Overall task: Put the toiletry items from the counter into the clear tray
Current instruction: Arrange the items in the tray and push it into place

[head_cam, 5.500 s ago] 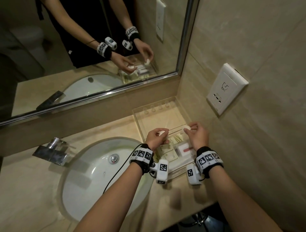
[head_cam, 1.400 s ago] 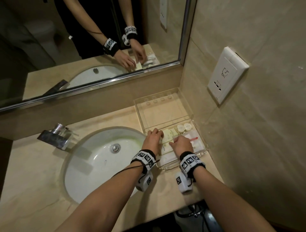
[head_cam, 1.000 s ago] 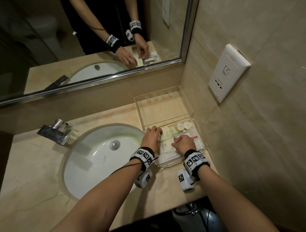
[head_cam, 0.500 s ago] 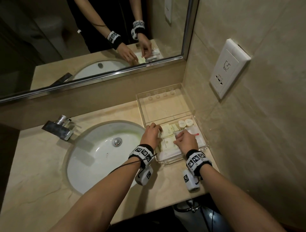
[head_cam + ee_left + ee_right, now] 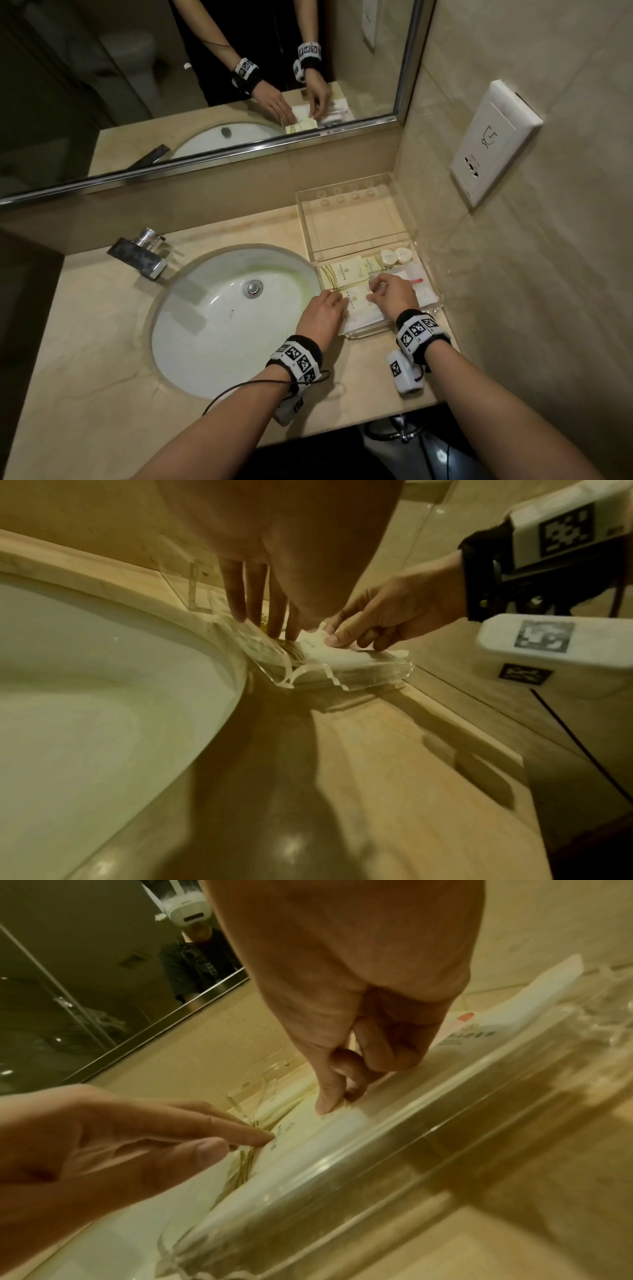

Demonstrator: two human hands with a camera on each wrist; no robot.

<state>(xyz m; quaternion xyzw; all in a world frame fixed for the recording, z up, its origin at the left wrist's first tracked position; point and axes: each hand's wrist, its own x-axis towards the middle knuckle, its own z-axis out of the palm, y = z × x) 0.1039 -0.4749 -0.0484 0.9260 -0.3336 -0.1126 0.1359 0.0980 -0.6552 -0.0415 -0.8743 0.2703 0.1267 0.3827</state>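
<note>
The clear tray [image 5: 434, 291] sits on the counter right of the sink, its open lid [image 5: 352, 219] behind it. Inside lie cream packets, two small round white bottles [image 5: 395, 256] and a white sachet with a red mark [image 5: 416, 286]. My left hand [image 5: 325, 308] presses straight fingers on the left edge of the near cream packet [image 5: 358, 305]. My right hand [image 5: 390, 291] pinches that packet's right edge with curled fingers. The left wrist view shows the left fingers [image 5: 257, 610] flat on the packet [image 5: 346, 657]. The right wrist view shows the right hand [image 5: 342, 1083] on it.
The white sink basin [image 5: 222, 318] lies left of the tray, with a chrome faucet [image 5: 144, 253] behind it. A mirror runs along the back. The tiled side wall with a white socket plate [image 5: 493, 144] stands close to the tray's right side. The counter's front edge is just behind my wrists.
Earlier each hand held a small white bottle over the tray; both bottles now stand in its far right corner. Over the last second my left hand slid back to the near packet.
</note>
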